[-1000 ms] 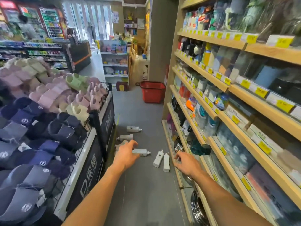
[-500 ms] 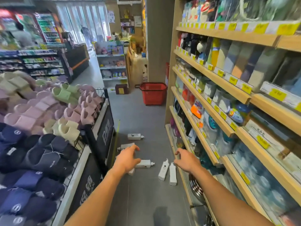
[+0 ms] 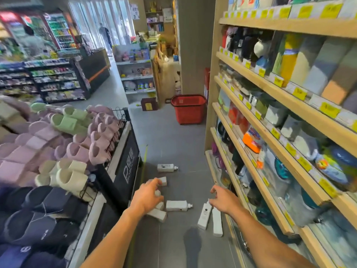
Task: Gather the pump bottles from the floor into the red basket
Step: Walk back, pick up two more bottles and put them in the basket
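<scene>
Shop aisle, floor (image 3: 173,144) of matte grey tiles. White pump bottles (image 3: 176,206) lie flat on it, all blocky rectangular plastic with short pump necks. The far bottle (image 3: 166,168) lies alone, nozzle to the right. A second bottle (image 3: 163,180) sits just nearer, partly hidden behind the left hand (image 3: 146,198), and another slanted bottle (image 3: 158,215) shows from under the wrist. The left hand's fingers are spread and loosely bent, gripping nothing visible; contact with the bottles beneath it cannot be told. The right hand (image 3: 222,200) is empty, fingers loosely curled, tips near the pump end of a pair of bottles (image 3: 204,217) lying side by side at the shelf foot. The hands are well apart. The red basket (image 3: 188,111), perforated plastic with tapered walls, stands upright farther down the aisle by the shelf end, well apart from the bottles. On the left is a wire-edged bin of smooth moulded slippers (image 3: 73,147) in lilac, green, cream and navy. On the right are pale wooden shelves (image 3: 270,89) with yellow price tags.
</scene>
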